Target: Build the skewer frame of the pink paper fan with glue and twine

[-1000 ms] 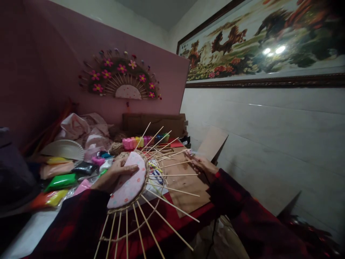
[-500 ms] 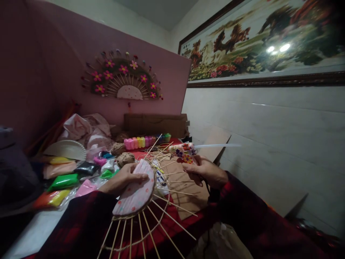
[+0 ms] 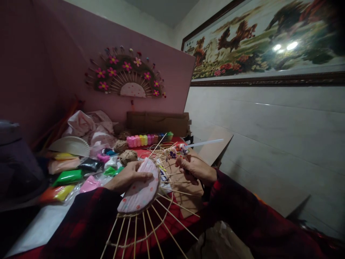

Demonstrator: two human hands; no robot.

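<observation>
My left hand (image 3: 129, 176) grips the pink dotted half-disc (image 3: 141, 192) at the hub of a fan frame, thumb on top. Thin bamboo sticks (image 3: 172, 216) radiate from the hub, ringed by a twine loop. My right hand (image 3: 195, 168) is closed round a colourful patterned tool (image 3: 176, 151) that has a long white stick (image 3: 206, 143) pointing right, held just above the upper sticks. Both sleeves are dark red.
Bags of coloured clay (image 3: 68, 177), twine balls (image 3: 128, 156), a paper plate (image 3: 70, 145) and a row of coloured pots (image 3: 147, 139) crowd the red table. Brown cardboard (image 3: 188, 201) lies under my hands. A finished flower fan (image 3: 126, 77) hangs on the pink board.
My right hand picked up the patterned tool with the white stick from the table and drew it in toward the frame. The left hand kept its hold and lifted the frame slightly.
</observation>
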